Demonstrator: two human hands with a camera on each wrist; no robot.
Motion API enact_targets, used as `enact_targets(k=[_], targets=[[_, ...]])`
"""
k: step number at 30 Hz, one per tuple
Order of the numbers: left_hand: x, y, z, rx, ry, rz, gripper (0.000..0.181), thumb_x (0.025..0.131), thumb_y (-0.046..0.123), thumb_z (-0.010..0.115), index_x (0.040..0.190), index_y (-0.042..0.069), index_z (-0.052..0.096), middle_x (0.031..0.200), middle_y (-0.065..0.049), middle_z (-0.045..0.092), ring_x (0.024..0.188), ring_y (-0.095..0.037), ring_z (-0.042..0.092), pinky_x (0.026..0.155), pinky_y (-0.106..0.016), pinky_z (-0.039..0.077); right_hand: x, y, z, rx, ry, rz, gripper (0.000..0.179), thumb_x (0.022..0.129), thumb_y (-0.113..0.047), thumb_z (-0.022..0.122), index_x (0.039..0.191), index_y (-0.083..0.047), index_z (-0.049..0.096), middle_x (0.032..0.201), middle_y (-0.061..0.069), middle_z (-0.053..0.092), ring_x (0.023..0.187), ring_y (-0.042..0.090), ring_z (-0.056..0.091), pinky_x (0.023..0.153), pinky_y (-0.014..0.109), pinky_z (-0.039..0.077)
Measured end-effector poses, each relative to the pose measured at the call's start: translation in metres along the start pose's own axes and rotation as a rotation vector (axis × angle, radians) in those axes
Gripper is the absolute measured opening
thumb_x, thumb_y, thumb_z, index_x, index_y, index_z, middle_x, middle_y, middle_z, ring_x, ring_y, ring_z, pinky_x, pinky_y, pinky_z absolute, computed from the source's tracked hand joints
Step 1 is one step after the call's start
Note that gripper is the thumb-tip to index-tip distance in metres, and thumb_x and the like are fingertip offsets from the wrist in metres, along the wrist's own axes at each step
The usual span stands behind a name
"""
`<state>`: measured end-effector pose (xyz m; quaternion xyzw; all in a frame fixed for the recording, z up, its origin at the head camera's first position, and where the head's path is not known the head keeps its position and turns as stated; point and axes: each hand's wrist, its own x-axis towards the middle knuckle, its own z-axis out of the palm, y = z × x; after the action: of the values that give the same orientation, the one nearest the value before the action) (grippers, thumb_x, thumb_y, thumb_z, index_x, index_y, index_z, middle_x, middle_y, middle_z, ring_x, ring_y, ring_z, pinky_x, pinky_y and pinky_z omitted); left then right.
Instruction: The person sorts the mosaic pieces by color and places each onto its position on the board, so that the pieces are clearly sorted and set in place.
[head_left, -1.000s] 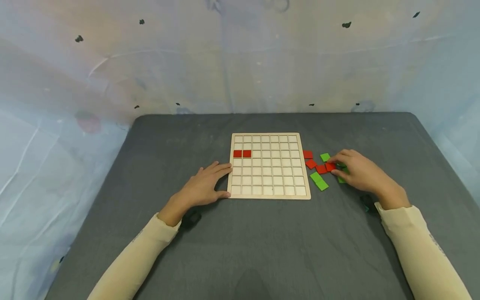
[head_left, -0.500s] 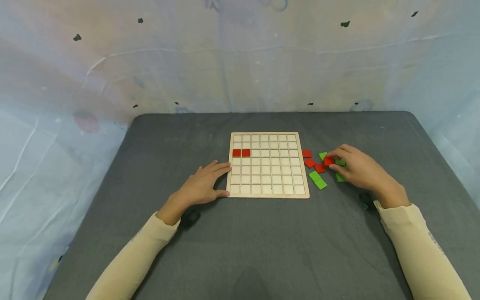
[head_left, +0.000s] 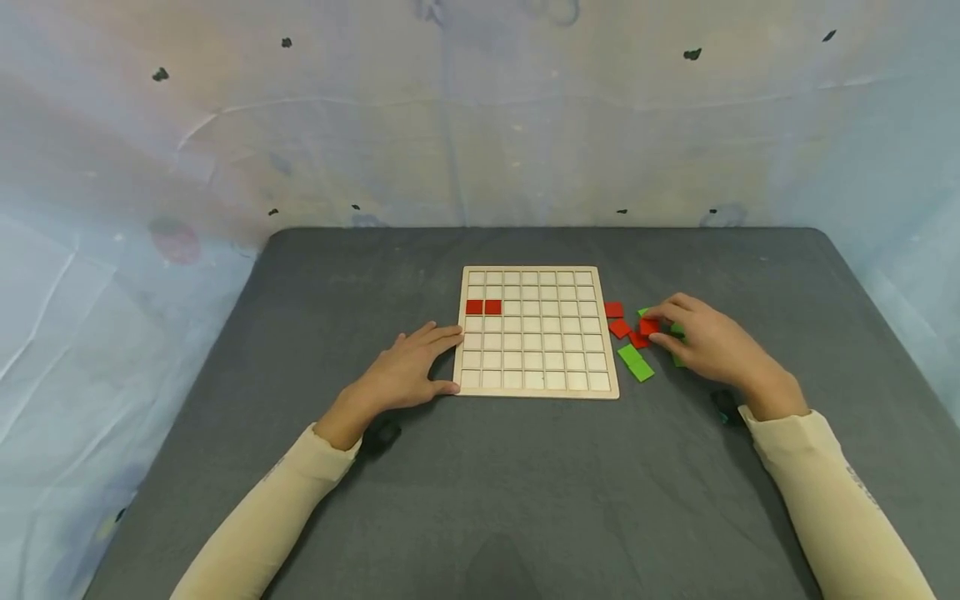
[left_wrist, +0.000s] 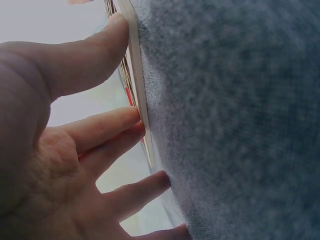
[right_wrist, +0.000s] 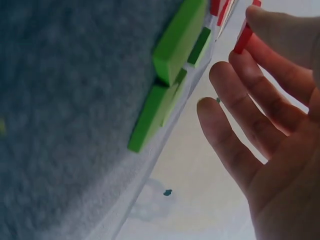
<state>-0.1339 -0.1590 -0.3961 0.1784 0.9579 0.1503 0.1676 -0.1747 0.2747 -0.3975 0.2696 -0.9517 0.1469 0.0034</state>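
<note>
Between right fingertips (right_wrist: 272, 27) — red tile (head_left: 648, 326)

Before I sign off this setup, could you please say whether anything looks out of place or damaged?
Nothing looks spilled or visibly damaged. The loose red tiles and green tiles lie askew, scattered right of the wooden board, unlike the two red tiles squared in its grid.

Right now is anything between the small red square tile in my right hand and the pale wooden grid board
Loose flat red square tiles lie between the held red tile and the grid board, but nothing upright is visible.
</note>
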Motion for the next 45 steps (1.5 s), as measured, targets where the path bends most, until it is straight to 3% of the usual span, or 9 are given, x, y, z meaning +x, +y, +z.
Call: enact_targets(k=[19,28,36,45], targets=[[0.001,-0.004,0.0,-0.007,-0.012,0.024,0.082,0.09,0.044,0.072,0.158,0.027,0.03,0.166,0.004,0.024,0.156,-0.03,0.014,0.119,-0.068,0.016,0.008,-0.014,0.01,-0.049,0.023,-0.044,0.028,0.096,-0.021,0.068,0.121,-0.008,0.068,0.115,0.011,0.063,0.101,0.027,0.063,0.083,0.048,0.054],[0.0,-0.004,0.0,-0.012,-0.008,0.016,0.082,0.089,0.044,0.073,0.158,0.027,0.031,0.166,0.003,0.024,0.156,-0.031,0.015,0.117,-0.071,0.018,0.014,-0.02,0.01,-0.024,0.018,-0.069,0.028,0.096,-0.022,0.067,0.121,-0.009,0.069,0.113,0.009,0.065,0.097,0.024,0.063,0.081,0.045,0.054],[0.002,-0.004,-0.001,0.002,0.004,0.012,0.082,0.089,0.045,0.072,0.158,0.029,0.031,0.166,0.004,0.024,0.155,-0.031,0.016,0.117,-0.069,0.02,0.031,-0.032,0.0,0.004,0.027,-0.069,0.029,0.095,-0.022,0.069,0.122,-0.01,0.068,0.114,0.007,0.064,0.094,0.022,0.062,0.079,0.042,0.053],[-0.001,-0.002,0.0,0.054,0.058,0.066,0.079,0.089,0.044,0.074,0.155,0.021,0.038,0.162,0.002,0.034,0.149,-0.033,0.031,0.114,-0.063,0.03,0.054,-0.05,-0.006,0.018,-0.011,-0.071,0.031,0.095,-0.024,0.07,0.123,-0.011,0.068,0.112,0.006,0.064,0.086,0.019,0.058,0.074,0.037,0.05]])
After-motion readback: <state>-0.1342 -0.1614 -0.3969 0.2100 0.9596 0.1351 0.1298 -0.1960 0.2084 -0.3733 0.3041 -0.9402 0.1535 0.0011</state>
